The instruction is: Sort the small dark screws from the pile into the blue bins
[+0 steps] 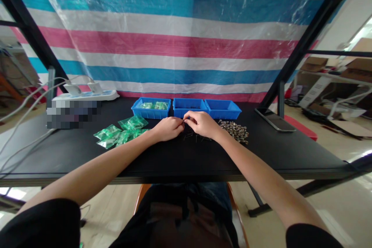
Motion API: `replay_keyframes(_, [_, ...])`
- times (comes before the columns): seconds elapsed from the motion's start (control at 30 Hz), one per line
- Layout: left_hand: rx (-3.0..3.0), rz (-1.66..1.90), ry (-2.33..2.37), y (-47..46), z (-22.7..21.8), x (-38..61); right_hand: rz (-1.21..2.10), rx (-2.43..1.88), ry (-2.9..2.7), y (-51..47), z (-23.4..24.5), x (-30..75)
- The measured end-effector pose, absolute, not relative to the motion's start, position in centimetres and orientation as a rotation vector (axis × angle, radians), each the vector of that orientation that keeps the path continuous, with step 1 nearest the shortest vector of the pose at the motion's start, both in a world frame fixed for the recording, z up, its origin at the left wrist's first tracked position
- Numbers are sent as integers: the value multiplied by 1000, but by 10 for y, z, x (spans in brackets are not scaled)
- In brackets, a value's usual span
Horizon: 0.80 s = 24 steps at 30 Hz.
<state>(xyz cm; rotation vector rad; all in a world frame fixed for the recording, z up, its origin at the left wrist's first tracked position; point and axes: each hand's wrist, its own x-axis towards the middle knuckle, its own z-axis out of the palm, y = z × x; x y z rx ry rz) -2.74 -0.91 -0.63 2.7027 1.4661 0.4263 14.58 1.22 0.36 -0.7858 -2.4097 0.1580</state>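
Note:
My left hand (170, 128) and my right hand (201, 123) meet over the middle of the black table, their fingertips almost touching. Both are closed in a pinch; whatever lies between the fingers is too small to make out. Under and beside my right hand are several thin dark pieces, perhaps screws (190, 135). A heap of small shiny metal parts (235, 131) lies just right of that hand. To the left of my left hand spread several clear packets with green print (120, 133).
Three blue bins stand behind my hands: the left bin (150, 114) holds green packets, the middle bin (186, 113) some dark pieces, and the right bin (223, 114) shows a bare inside. A phone (274, 119) lies at right; a power strip (87, 96) with cables sits at left.

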Motion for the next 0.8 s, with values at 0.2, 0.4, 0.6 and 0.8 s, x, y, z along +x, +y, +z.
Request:
replay_keyframes(0.2, [2707, 418, 1472, -8, -8, -28, 173, -749, -2426, 14, 3, 146])
replay_keyframes(0.4, [2693, 422, 1476, -9, -7, -27, 178, -755, -2411, 12, 5, 146])
replay_keyframes(0.6, [2694, 418, 1480, -8, -8, -27, 170, -791, -2415, 11, 5, 146])
replay_keyframes(0.8, [2780, 425, 1416, -7, -7, -27, 172, -797, -2411, 13, 3, 146])
